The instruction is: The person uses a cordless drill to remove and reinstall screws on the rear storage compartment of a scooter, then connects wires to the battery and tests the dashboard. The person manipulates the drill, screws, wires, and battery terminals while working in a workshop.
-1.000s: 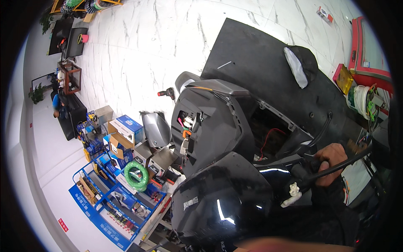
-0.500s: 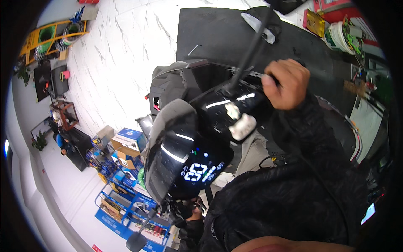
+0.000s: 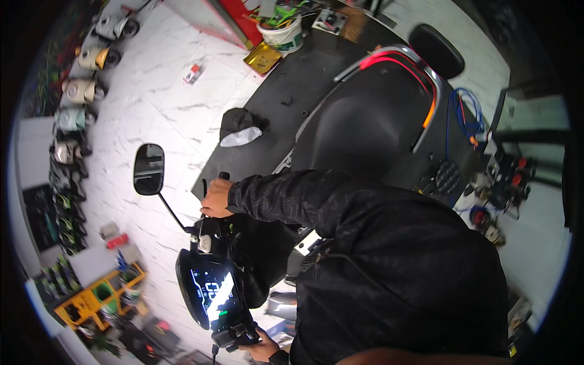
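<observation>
An electric scooter's lit dashboard display (image 3: pixel 213 289) sits at the lower left, with glare across it. My right hand (image 3: pixel 217 199) is closed around the right handlebar grip (image 3: pixel 225 176); its black end sticks out past the fist, beside the brake lever. A small white piece (image 3: pixel 205 244) sits on the bar between that hand and the display. Below the display, my left hand (image 3: pixel 263 348) is wrapped round the left handlebar grip, next to a black switch housing (image 3: pixel 228 338). Much of that grip is hidden. A rear-view mirror (image 3: pixel 149 170) stands out at the left.
The scooter's black seat (image 3: pixel 359 115) ends at a lit red tail bar (image 3: pixel 398 58) and backrest (image 3: pixel 437 50). A black mat (image 3: pixel 283 91) lies underneath, bearing a dark cap-like item (image 3: pixel 237 126). A blue coiled hose (image 3: pixel 467 115) lies right. Parked scooters (image 3: pixel 82 91) line the far left.
My view has swung round, bringing the seat, tail bar and mirror into sight. Both hands stay on the grips, while the handlebar and display appear further left.
</observation>
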### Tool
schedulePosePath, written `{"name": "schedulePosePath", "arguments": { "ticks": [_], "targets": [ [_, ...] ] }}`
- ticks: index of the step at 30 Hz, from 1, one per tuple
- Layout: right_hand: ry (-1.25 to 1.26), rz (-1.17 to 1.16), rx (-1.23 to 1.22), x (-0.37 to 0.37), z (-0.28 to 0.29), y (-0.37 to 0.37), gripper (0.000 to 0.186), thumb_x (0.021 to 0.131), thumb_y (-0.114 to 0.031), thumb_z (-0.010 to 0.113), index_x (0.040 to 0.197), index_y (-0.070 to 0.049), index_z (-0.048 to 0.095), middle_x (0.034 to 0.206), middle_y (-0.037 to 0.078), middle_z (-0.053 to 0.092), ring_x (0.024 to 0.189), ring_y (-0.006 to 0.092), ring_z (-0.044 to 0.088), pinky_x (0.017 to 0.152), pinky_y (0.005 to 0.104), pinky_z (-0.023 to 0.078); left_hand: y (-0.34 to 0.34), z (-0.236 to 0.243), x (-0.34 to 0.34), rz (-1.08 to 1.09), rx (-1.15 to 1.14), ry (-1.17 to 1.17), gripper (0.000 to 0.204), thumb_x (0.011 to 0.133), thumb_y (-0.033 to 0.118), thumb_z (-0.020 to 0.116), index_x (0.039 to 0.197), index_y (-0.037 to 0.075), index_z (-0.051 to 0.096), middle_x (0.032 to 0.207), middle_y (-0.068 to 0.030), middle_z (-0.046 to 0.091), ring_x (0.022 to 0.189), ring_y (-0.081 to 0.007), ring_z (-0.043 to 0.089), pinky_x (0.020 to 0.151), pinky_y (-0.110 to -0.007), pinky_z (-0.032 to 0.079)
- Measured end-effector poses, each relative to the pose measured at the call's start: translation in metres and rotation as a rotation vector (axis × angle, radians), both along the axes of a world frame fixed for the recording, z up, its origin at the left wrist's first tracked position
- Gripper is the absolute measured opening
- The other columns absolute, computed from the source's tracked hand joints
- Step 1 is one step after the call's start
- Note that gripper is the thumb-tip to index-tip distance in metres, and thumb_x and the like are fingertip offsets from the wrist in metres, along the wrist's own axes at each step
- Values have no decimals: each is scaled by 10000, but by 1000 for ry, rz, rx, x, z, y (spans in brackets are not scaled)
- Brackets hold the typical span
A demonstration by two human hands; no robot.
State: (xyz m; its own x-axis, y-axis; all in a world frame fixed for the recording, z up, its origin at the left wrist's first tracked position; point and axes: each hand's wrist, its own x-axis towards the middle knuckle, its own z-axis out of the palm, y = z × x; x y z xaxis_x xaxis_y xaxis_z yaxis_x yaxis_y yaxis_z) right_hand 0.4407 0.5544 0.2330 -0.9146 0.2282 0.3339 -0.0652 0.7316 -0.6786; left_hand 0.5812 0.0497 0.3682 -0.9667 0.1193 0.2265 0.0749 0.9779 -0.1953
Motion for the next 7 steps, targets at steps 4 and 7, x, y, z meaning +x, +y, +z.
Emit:
{"name": "schedulePosePath", "arguments": {
  "ticks": [4,7],
  "targets": [
    [88,-68,-13,35,-22,-6,444,1009,-456,576,849,-108,799,821,112,764,840,340,709,935,519,477,-20,18,-42,-169,124,-99,1126,846,626,804,1649,82,231,1076,-239,779,935,-473,756,736,-575,587],
    [128,-100,36,51,-43,-8,395,987,-497,634,995,-140,803,1054,109,766,1093,311,672,1070,467,445,-33,19,-51,-260,220,-162,1091,857,551,831,1667,147,222,1173,-273,757,996,-479,754,805,-560,606]
  ]
}}
